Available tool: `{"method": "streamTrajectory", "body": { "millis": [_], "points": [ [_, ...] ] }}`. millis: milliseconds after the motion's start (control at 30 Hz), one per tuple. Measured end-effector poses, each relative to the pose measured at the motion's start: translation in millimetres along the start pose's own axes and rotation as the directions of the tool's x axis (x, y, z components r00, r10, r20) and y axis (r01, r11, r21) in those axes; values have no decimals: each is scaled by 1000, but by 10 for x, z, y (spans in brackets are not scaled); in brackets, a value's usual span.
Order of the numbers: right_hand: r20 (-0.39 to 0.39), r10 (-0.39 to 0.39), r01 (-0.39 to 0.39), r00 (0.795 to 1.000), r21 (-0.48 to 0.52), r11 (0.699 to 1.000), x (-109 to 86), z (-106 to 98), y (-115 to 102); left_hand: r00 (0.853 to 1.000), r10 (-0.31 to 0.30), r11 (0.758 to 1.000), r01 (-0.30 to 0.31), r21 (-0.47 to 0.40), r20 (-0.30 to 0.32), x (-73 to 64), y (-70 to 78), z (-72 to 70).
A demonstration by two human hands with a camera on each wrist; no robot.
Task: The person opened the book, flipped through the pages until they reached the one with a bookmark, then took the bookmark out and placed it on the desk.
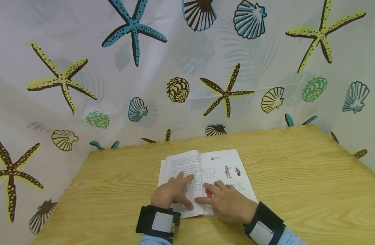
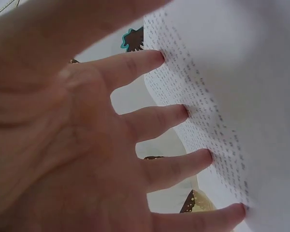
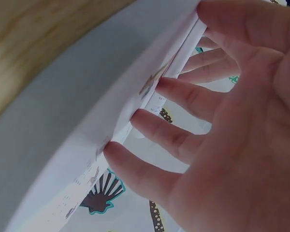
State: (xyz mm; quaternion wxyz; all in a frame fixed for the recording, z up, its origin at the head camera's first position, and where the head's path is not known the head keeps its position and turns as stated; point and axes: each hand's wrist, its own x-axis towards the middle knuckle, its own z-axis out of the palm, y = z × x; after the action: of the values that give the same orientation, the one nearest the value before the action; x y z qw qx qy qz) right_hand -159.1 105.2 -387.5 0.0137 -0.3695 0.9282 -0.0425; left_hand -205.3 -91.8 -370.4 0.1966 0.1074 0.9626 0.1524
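Observation:
An open book (image 1: 216, 163) lies on the wooden table, its left page filled with text and its right page bearing small coloured figures. My left hand (image 1: 174, 190) rests on the left page with fingers spread. In the left wrist view, the fingertips of the left hand (image 2: 87, 135) touch the printed page (image 2: 203, 96). Beside the centre fold, my right hand (image 1: 228, 202) lies on the right page, partly covering a red picture (image 1: 208, 193). The right wrist view shows the right hand (image 3: 232, 130) with extended fingers, tips against the page (image 3: 87, 125).
The wooden table (image 1: 297, 177) extends around the book on both sides. Behind it hangs a white cloth (image 1: 163, 75) printed with starfish and shells. Black straps with pale plates, such as the left strap (image 1: 158, 223), circle both wrists.

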Motion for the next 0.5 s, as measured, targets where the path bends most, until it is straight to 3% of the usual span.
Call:
{"method": "streamTrajectory", "body": {
  "millis": [133,200,333,500],
  "points": [
    [-34,-18,19,999,22,1000,2,-29,92,1000,9,1000,-9,-2,-18,1,-4,-9],
    [-29,13,-11,1000,58,998,-8,-51,152,1000,13,1000,-13,-6,-26,0,-9,-8],
    [19,126,-128,992,99,987,-59,-98,320,999,19,999,-20,-28,-32,-2,-17,-1],
    [70,268,-274,961,117,954,-145,-152,610,999,10,997,-13,-73,-31,-13,-17,-10]
  ]
}}
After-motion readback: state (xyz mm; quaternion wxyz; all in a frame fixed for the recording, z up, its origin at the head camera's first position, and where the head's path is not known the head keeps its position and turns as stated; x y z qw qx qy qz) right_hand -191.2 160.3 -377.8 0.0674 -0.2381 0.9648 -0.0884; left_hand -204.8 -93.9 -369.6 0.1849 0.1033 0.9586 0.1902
